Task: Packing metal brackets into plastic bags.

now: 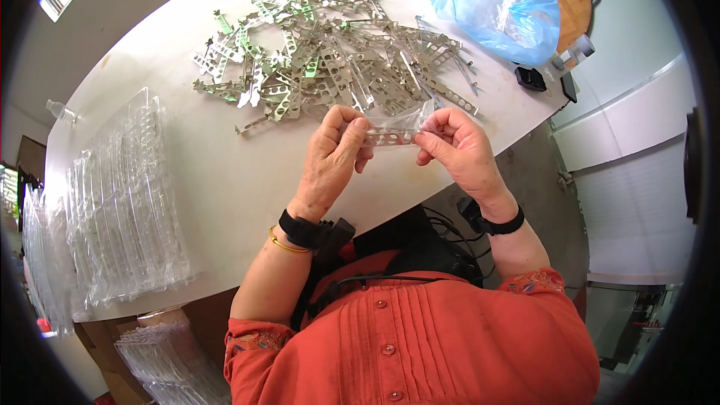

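Just past the near edge of the table, my two hands stretch a perforated metal strip (pixel 391 137) between them, with thin clear plastic film (pixel 405 120) around or against it. My left hand (pixel 330 151) pinches the strip's left end between thumb and curled fingers. At the other end, my right hand (pixel 463 151) is closed on the strip and the film, fingertips together. Whether the strip lies fully inside the film I cannot tell. Directly beyond my hands spreads a large heap of similar metal strips (pixel 322 67), a few showing green patches.
Clear ribbed plastic trays (pixel 124 206) lie on the white table (pixel 225 172) at left. More clear trays (pixel 169 360) sit in a cardboard box below. A blue plastic bag (pixel 499 11) rests at far right, near a small black object (pixel 530 79). Black cables (pixel 450 229) hang under the edge.
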{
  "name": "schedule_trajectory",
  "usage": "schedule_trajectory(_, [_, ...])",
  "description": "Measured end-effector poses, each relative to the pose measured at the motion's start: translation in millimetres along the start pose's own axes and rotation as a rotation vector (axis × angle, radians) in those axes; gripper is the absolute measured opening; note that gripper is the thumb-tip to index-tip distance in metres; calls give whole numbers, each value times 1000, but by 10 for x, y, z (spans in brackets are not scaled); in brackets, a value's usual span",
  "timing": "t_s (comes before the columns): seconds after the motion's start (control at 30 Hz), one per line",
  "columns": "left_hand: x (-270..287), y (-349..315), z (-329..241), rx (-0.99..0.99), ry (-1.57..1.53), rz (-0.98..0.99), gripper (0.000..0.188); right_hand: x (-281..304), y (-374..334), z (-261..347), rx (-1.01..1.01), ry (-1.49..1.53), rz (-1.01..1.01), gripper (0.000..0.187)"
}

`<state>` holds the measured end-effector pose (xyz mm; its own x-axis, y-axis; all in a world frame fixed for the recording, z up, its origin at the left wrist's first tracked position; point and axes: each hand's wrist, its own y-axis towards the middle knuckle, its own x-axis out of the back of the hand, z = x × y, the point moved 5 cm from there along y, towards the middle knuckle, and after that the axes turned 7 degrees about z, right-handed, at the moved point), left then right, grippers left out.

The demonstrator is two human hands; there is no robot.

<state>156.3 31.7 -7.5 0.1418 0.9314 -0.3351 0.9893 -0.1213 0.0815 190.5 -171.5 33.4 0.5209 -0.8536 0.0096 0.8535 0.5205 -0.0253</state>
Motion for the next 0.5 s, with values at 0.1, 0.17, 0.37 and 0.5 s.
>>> schedule_trajectory(0.1, [-36, -12, -77, 21, -15, 65, 23, 66, 4, 55, 7, -10, -35, 11])
schedule_trajectory(0.17, [-42, -20, -100, 30, -15, 115, 36, 106, 2, 103, 3, -2, -60, 11])
schedule_trajectory(0.37, [-122, -56, -176, 28, -69, 251, 54, 227, -34, 147, -3, -32, -91, 12])
schedule_trajectory(0.5, [-152, -37, -143, -3, -117, 296, 54, 289, -48, 138, 14, 14, -97, 13])
